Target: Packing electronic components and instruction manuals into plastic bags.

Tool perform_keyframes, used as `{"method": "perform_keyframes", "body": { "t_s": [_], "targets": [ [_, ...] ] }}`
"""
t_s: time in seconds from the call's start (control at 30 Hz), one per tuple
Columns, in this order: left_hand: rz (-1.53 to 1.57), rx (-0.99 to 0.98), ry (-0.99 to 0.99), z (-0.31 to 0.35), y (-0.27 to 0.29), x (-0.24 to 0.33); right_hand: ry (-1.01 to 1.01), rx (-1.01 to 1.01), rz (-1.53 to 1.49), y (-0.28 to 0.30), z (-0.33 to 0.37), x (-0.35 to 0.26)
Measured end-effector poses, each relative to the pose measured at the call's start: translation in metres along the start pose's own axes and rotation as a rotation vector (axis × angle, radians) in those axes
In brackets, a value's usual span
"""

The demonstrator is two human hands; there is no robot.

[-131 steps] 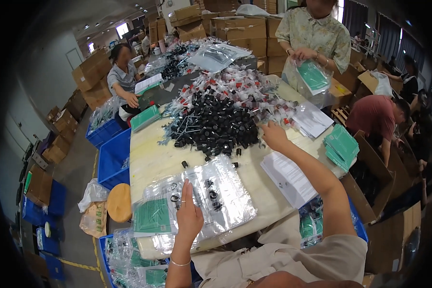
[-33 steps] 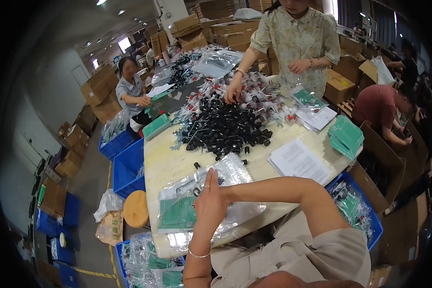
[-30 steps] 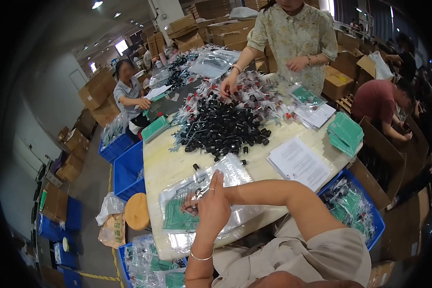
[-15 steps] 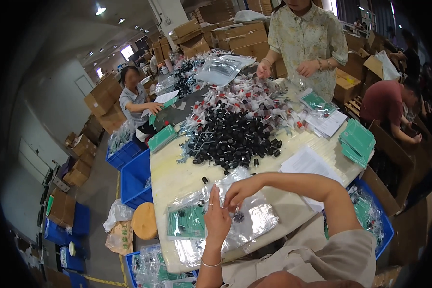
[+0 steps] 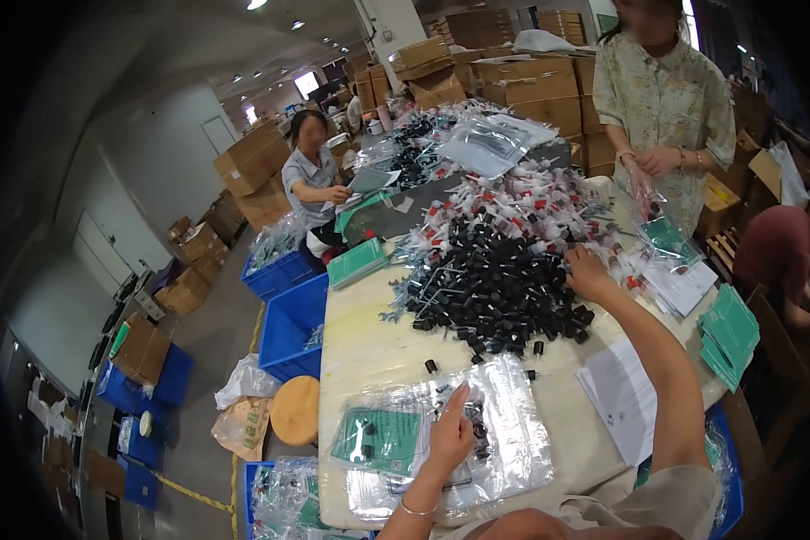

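My left hand (image 5: 452, 441) rests on a stack of clear plastic bags (image 5: 522, 441), index finger stretched out and the others partly curled. Beside it, a green card (image 5: 387, 438) lies within a clear bag with small dark parts on it. More dark parts (image 5: 480, 430) lie just right of that hand. My right hand (image 5: 589, 273) reaches out to the right edge of a heap of black knobs (image 5: 486, 279), fingers apart and touching the heap. Behind the knobs rise many small white bottle-like pieces with red parts (image 5: 504, 198).
White paper sheets (image 5: 616, 396) lie under my right forearm. Green cards are stacked at right (image 5: 727, 337) and left (image 5: 357, 263). Blue bins (image 5: 294, 324) and a round wooden stool (image 5: 294, 410) stand left of the table. Two people work across the table, one holding a bag (image 5: 666, 236).
My right hand has left the bags beside my left hand and stretched forward to the heap. The left hand stays on the bags. The whole view has shifted.
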State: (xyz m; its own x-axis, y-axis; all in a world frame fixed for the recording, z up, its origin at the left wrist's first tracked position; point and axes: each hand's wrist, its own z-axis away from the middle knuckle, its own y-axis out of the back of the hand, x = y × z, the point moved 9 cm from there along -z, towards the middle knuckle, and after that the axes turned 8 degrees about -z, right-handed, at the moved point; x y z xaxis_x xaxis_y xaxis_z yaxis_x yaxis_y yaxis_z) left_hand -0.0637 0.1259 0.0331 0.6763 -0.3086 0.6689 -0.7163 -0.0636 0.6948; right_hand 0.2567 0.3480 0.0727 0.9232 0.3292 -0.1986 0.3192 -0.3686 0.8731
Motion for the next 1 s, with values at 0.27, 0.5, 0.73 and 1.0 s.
{"method": "perform_keyframes", "body": {
  "t_s": [0.27,0.5,0.73,1.0],
  "targets": [
    [-0.043,0.004,0.032,-0.004,0.006,0.006,0.067,-0.147,-0.24,0.004,0.034,0.018],
    [-0.055,0.003,0.004,-0.01,0.0,0.006,-0.059,-0.575,-0.071,0.035,0.036,0.029],
    [-0.024,0.03,-0.046,-0.008,-0.001,0.003,0.172,-0.279,-0.07,-0.025,-0.023,0.022],
    [-0.022,0.056,-0.071,-0.01,0.005,0.008,0.175,-0.249,-0.005,-0.027,-0.029,0.022]
  ]
}}
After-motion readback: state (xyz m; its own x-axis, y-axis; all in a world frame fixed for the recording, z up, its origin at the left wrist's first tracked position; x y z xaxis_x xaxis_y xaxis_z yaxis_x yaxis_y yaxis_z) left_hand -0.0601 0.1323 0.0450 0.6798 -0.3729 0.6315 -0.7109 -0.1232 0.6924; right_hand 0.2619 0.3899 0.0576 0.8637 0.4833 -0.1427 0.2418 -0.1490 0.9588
